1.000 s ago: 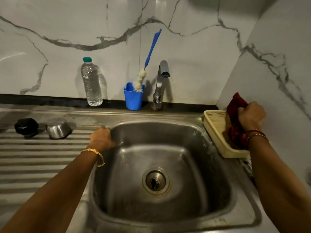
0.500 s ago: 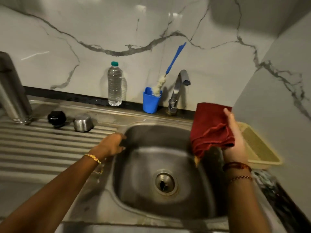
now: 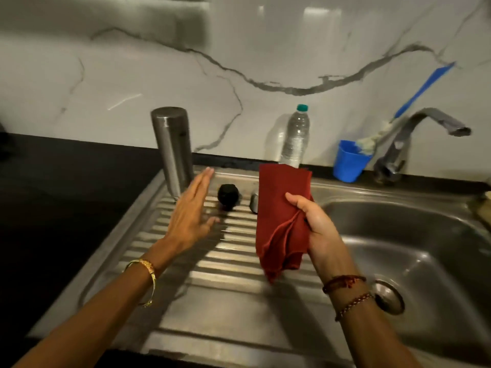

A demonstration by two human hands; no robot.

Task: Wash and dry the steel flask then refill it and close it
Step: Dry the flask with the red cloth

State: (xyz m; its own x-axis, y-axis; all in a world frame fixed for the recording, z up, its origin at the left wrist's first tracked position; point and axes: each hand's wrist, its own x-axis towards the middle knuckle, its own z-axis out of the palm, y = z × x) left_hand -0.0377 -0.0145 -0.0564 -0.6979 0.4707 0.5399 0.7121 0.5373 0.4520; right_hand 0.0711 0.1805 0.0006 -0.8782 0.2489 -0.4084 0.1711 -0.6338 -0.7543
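1. Now the steel flask (image 3: 174, 150) stands on the far left corner of the ribbed draining board (image 3: 228, 264), beside the sink. It looks turned upside down, with a flat closed end on top, but its lower end is hidden behind the left hand, so I cannot tell this for sure.
2. The left hand (image 3: 190, 212) is above the draining board with the fingers straight and close together, thumb a little apart. It holds nothing. The fingertips are just beside the lower part of the flask; I cannot tell if they touch it.
3. The right hand (image 3: 316, 227) grips a dark red cloth (image 3: 281, 213). The thumb presses on the front of the cloth, and the cloth hangs down in folds over the draining board.
4. A black cap (image 3: 228, 195) lies on the ribs between the left hand and the cloth. Just right of it, a small steel cup (image 3: 254, 204) is mostly hidden behind the cloth.
5. At the back wall stands a plastic water bottle (image 3: 296, 135) with a green cap. Farther right are a blue cup (image 3: 348, 162) with a bottle brush (image 3: 422, 92) in it, and the tap (image 3: 414, 128).
6. The sink basin (image 3: 414, 235) is on the right side, with the drain (image 3: 389, 297) partly behind the right wrist.
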